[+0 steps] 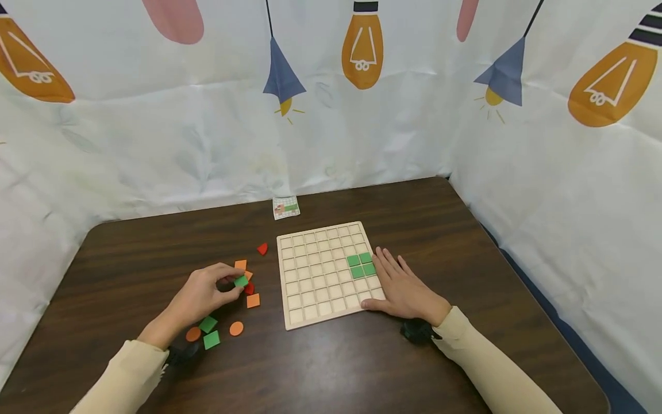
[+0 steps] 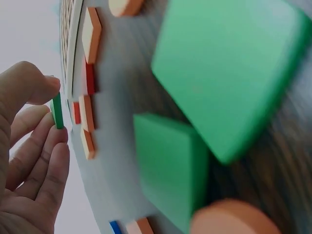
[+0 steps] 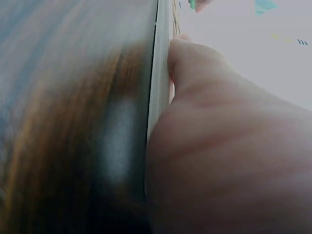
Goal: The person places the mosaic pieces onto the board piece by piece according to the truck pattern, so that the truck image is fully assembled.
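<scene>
Toward the lower left of the frame, on the brown tabletop (image 1: 320, 368), two loose green tiles (image 1: 211, 340) lie near each other, with an orange disc (image 1: 193, 334) close by on their left and a second orange disc (image 1: 236, 328) on their right. Just above them is the person's left hand (image 1: 204, 292), its cream sleeve (image 1: 126, 368) running off the bottom edge. Its grip is closed down to a pinch, thumb against fingertips, on one green tile (image 1: 241, 282); the left wrist view shows that tile edge-on between them. Around those fingertips I see orange squares (image 1: 253, 301) and a red piece (image 1: 249, 288) partly hidden by the held tile.

Right of centre, the right hand (image 1: 402, 290) lies with fingers extended along the right side of a pale wooden board (image 1: 309, 295), thumb on its lower right corner; that grip is spread and has hold of nothing. The board is divided into small square compartments. Four green tiles (image 1: 357, 271) sit in adjoining ones, two by two, beside the right edge; pale wood shows in the others.

Farther up, left of the board, lies another red piece (image 1: 262, 248). At the tabletop's far edge is a small printed card (image 1: 286, 207), before a white cloth (image 1: 227, 144) patterned with bulbs and lamps.
</scene>
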### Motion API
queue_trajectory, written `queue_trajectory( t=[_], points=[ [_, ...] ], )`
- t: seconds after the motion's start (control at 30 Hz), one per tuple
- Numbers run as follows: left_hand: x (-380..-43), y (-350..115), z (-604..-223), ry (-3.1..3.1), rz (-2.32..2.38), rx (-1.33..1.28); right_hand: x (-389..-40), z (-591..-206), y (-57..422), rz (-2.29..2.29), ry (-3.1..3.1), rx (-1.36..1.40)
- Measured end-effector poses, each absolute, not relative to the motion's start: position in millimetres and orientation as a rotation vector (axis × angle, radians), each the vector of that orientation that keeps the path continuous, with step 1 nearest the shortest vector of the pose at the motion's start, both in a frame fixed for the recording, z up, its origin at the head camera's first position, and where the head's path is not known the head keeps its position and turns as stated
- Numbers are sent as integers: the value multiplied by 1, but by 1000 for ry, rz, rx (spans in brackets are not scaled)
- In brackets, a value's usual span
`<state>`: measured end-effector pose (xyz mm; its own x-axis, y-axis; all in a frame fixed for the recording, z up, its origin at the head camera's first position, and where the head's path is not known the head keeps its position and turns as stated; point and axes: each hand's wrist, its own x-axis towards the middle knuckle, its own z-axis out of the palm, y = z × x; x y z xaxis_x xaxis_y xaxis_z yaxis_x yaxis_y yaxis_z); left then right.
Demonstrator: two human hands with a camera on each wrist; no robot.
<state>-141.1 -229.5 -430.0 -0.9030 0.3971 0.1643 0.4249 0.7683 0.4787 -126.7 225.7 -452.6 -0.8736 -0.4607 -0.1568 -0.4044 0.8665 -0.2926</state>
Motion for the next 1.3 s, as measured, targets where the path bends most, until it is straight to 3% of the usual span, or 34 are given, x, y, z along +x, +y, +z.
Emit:
queue_trajectory(
  t=[1.3],
  points=[
    [-189,-116,-418,-2815,-991,-1003,-130,-453,226,-328,2808,-655]
  ],
)
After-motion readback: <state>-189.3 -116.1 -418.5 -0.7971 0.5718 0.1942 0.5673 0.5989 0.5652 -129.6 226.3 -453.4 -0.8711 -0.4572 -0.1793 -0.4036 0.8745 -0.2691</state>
